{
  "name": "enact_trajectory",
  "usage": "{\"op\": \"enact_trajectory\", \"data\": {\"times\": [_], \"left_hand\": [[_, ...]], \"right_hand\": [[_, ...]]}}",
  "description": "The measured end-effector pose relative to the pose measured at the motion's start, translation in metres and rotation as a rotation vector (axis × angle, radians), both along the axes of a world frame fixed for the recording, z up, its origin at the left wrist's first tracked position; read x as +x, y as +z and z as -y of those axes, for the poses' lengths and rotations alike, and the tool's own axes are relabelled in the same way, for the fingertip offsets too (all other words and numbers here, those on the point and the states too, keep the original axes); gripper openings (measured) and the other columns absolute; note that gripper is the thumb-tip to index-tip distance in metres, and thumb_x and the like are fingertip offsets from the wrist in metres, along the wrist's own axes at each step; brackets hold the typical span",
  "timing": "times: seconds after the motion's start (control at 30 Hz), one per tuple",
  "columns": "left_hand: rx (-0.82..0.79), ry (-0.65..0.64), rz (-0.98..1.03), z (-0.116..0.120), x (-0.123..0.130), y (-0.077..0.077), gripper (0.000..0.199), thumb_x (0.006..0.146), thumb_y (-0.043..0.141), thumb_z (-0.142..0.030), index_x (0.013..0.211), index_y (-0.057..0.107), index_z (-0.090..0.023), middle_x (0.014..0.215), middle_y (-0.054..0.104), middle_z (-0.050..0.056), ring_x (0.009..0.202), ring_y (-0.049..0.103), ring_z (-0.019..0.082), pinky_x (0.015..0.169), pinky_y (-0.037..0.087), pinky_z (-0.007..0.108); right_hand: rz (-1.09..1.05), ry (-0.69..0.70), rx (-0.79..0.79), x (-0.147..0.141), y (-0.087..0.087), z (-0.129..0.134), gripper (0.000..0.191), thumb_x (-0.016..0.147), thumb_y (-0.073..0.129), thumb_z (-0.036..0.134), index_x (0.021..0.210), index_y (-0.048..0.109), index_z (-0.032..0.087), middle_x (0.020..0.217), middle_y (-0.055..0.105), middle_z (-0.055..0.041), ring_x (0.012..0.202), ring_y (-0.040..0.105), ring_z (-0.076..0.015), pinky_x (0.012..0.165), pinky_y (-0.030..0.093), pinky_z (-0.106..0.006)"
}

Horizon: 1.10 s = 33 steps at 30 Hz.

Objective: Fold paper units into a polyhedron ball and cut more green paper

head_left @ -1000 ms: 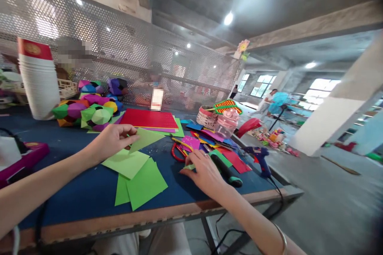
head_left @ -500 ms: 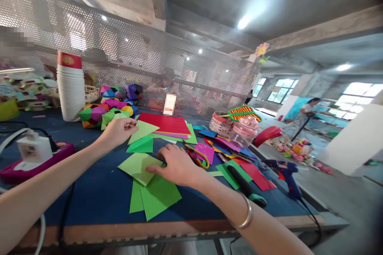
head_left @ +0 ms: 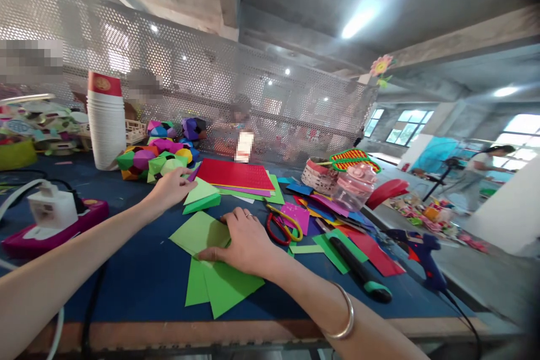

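Note:
My left hand [head_left: 171, 188] has its fingers closed at the edge of a folded light green paper [head_left: 201, 191], which rests over a brighter green folded piece [head_left: 206, 203]. My right hand [head_left: 242, 242] lies with thumb and fingers apart on a light green square [head_left: 198, 232]. Under that square, darker green sheets [head_left: 230, 289] fan out toward the table's front edge. Scissors with red and yellow handles [head_left: 291, 225] lie just right of my right hand.
Behind the hands are red sheets [head_left: 236, 174] and colourful paper balls [head_left: 158, 152]. Stacked cups [head_left: 106, 124] and a power strip [head_left: 90, 216] stand left. A cutter [head_left: 358, 270], glue gun [head_left: 422, 247] and clear jar [head_left: 353, 188] are right. A person [head_left: 481, 163] is in the background.
The light green paper at my left hand has come down onto the brighter green piece. My right hand has shifted slightly left over the square, its fingers more spread. The view has turned slightly.

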<state>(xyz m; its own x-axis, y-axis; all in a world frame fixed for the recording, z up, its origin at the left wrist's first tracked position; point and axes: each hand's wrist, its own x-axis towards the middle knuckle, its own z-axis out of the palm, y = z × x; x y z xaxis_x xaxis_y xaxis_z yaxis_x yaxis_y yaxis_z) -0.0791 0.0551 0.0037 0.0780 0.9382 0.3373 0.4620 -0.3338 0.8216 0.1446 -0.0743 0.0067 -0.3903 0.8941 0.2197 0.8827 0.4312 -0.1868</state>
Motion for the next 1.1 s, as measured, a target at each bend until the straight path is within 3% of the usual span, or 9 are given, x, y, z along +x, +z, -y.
{"op": "enact_trajectory", "data": {"times": [0.23,0.4,0.5,0.6,0.73,0.8,0.9,1.0,1.1], "left_hand": [[0.073,0.012,-0.183,0.008,0.012,0.002,0.046,0.064,0.072,-0.053,0.095,0.066,-0.02,0.102,0.077,0.011,0.084,0.074,0.03,0.075,0.052,0.034],[0.095,0.014,-0.189,0.012,0.011,0.002,0.043,0.074,0.067,-0.048,0.104,0.064,-0.017,0.104,0.076,0.012,0.083,0.074,0.028,0.076,0.053,0.033],[0.141,0.031,-0.154,0.015,0.01,0.006,0.042,0.082,0.063,-0.047,0.107,0.063,-0.014,0.11,0.074,0.014,0.094,0.07,0.028,0.083,0.052,0.034],[0.169,-0.002,-0.078,0.022,0.012,0.015,0.042,0.087,0.061,-0.048,0.11,0.063,-0.013,0.116,0.071,0.013,0.102,0.066,0.027,0.087,0.052,0.033],[0.094,-0.182,0.036,0.039,0.021,0.024,0.054,0.092,0.052,-0.061,0.118,0.063,-0.015,0.106,0.075,0.011,0.093,0.071,0.024,0.073,0.058,0.031],[-0.034,-0.298,0.093,0.046,0.026,0.024,0.057,0.087,0.061,-0.065,0.118,0.064,-0.016,0.097,0.078,0.01,0.082,0.074,0.024,0.064,0.059,0.031],[-0.28,-0.488,0.155,0.052,0.029,0.019,0.054,0.071,0.083,-0.054,0.111,0.07,-0.019,0.096,0.081,0.01,0.08,0.077,0.028,0.065,0.061,0.034],[-0.388,-0.507,0.19,0.053,0.03,0.016,0.048,0.064,0.088,-0.047,0.101,0.076,-0.02,0.095,0.082,0.009,0.081,0.078,0.031,0.066,0.062,0.035],[-0.432,-0.471,0.25,0.056,0.031,0.018,0.046,0.061,0.089,-0.045,0.097,0.077,-0.018,0.093,0.082,0.01,0.08,0.077,0.03,0.068,0.061,0.036]], "right_hand": [[-0.069,-0.011,-0.009,0.008,-0.004,-0.007,0.083,0.071,0.069,0.083,0.112,0.063,0.012,0.116,0.062,-0.0186,0.113,0.059,-0.0367,0.097,0.047,-0.052],[-0.229,-0.023,-0.025,0.009,-0.006,-0.011,0.047,0.077,0.084,0.047,0.105,0.06,0.017,0.105,0.069,-0.0116,0.099,0.065,-0.0296,0.083,0.05,-0.041],[-0.419,-0.021,-0.071,0.012,-0.007,-0.016,0.02,0.087,0.072,0.021,0.103,0.06,0.022,0.09,0.072,-0.0037,0.084,0.069,-0.0226,0.072,0.049,-0.033],[-0.618,0.001,-0.096,0.018,-0.006,-0.024,0.009,0.091,0.063,0.017,0.098,0.06,0.022,0.082,0.072,-0.0013,0.077,0.068,-0.0192,0.07,0.052,-0.031],[-0.743,0.0,-0.07,0.027,0.001,-0.034,0.008,0.09,0.06,0.016,0.097,0.06,0.02,0.085,0.071,-0.0024,0.08,0.069,-0.019,0.074,0.054,-0.032],[-0.76,-0.002,-0.067,0.03,0.004,-0.036,0.008,0.09,0.06,0.018,0.098,0.059,0.02,0.082,0.07,-0.0014,0.078,0.068,-0.0186,0.073,0.053,-0.032],[-0.769,0.015,-0.075,0.033,0.006,-0.037,0.009,0.091,0.059,0.023,0.099,0.058,0.02,0.078,0.068,-0.0007,0.072,0.066,-0.0182,0.069,0.052,-0.032],[-0.738,0.042,0.013,0.036,0.009,-0.035,0.013,0.092,0.051,0.02,0.102,0.059,0.019,0.087,0.07,-0.0048,0.078,0.067,-0.0197,0.073,0.054,-0.034],[-0.593,0.11,0.268,0.04,0.013,-0.027,0.036,0.082,0.045,0.005,0.11,0.061,0.019,0.11,0.067,-0.0097,0.103,0.065,-0.0222,0.094,0.053,-0.04]]}}
